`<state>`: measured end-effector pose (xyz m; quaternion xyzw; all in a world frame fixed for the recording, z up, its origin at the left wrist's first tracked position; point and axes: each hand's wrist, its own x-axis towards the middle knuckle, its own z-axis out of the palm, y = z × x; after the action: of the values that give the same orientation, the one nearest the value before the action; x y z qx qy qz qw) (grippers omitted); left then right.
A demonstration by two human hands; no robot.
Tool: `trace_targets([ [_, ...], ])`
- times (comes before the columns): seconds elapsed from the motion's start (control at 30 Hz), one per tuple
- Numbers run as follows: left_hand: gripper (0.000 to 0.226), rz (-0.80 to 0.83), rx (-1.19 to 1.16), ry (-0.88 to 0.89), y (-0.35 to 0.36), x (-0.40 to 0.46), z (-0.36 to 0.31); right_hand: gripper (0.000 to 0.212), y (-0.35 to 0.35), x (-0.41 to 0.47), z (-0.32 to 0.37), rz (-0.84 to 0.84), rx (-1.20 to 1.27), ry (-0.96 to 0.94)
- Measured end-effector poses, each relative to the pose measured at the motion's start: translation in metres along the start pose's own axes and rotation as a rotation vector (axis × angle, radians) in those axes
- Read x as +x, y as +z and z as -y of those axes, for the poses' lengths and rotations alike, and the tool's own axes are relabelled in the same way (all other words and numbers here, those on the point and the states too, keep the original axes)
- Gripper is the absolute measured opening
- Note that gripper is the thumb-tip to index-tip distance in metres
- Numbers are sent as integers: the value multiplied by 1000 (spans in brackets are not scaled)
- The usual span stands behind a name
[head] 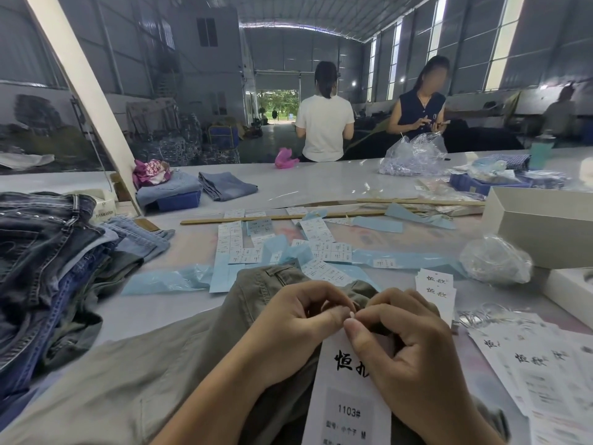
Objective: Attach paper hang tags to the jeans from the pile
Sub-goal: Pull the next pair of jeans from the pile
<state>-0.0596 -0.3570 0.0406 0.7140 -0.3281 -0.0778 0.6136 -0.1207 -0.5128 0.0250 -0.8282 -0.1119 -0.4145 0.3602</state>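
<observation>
Olive-green cotton trousers [160, 364] lie spread across the lower centre of the frame, waistband turned toward the middle so the belt loops sit right under our hands. Our left hand [298, 319] and right hand [407, 345] meet just above the top edge of the white paper hang tag printed with black characters [348, 399]. The fingers of both are curled and pinched close together, thumb against forefinger, on something too fine to make out; we judge it to be the tag's fastener being threaded or closed at the waistband. The tag rests flat on the trousers below our fingertips, so its hole stays near the point of attachment.

At the left of the frame, the heap of dark and blue denim jeans [48, 268] waits within reach, well apart from the pair in hand. At the right edge, the fanned stack of white printed hang tags [539, 374] lies near our right hand, with a second small stack of white tags [436, 287] just above it, ready for the next pair. Strips of white size stickers on pale blue backing paper [288, 248] are scattered across the centre, on the white tabletop [321, 184].
</observation>
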Motion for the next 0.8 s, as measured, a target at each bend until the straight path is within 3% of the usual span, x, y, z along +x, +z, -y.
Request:
trace_targets([
  [0.33, 9, -11, 34, 5, 5, 0, -1, 27, -1, 3, -5, 81, 180, 160],
  [0.53, 14, -135, -25, -59, 6, -2, 5, 33, -3, 0, -13, -59, 310, 228],
  [0.6, 12, -145, -114, -96, 4, -2, 6, 36, -3, 0, -14, -27, 341, 236],
  [0.8, 11, -114, -115, -82, 9, -2, 11, 21, -2, -5, -9, -36, 313, 232],
])
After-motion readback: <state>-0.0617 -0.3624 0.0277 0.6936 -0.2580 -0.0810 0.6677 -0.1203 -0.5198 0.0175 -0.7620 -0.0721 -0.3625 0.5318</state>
